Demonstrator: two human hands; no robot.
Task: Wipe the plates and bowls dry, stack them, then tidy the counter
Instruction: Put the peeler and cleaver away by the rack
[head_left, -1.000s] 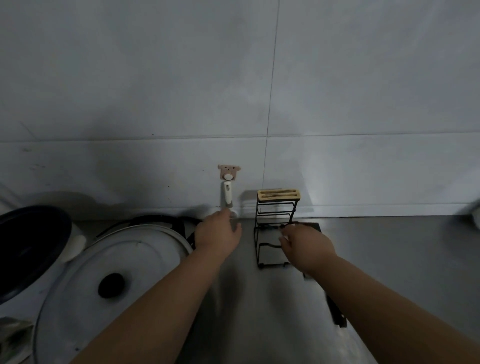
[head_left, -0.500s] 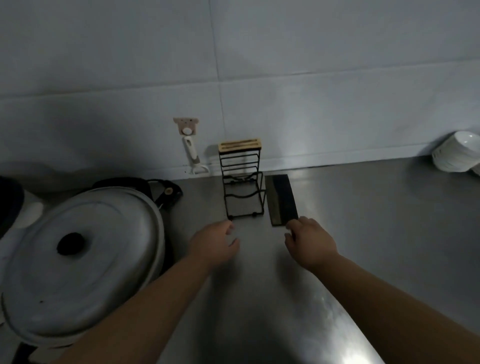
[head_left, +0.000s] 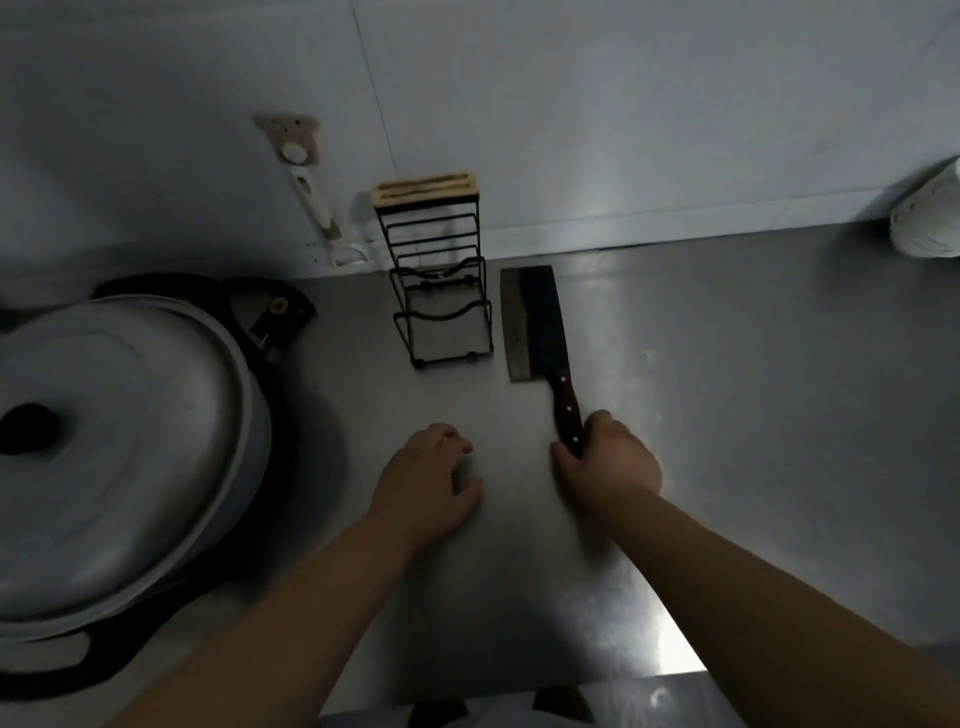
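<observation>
Cleaver (head_left: 532, 317) lies flat on the steel counter (head_left: 753, 415), blade just beside the wire knife rack (head_left: 441, 291) — the right hand (head_left: 610, 462) grips its wooden handle, fingers curled round it. Left hand (head_left: 426, 478) is low over the counter, fingers loosely curled, holding nothing. Stacked white bowls (head_left: 927, 218) stand far right, against the wall.

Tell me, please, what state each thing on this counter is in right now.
Cleaver: lying flat on the counter, handle held.
Right hand: grips the cleaver's handle.
Left hand: loosely curled, holding nothing.
Knife rack: upright, no knives in it.
Pot lid: on, closed.
Bowls: stacked, far right.
</observation>
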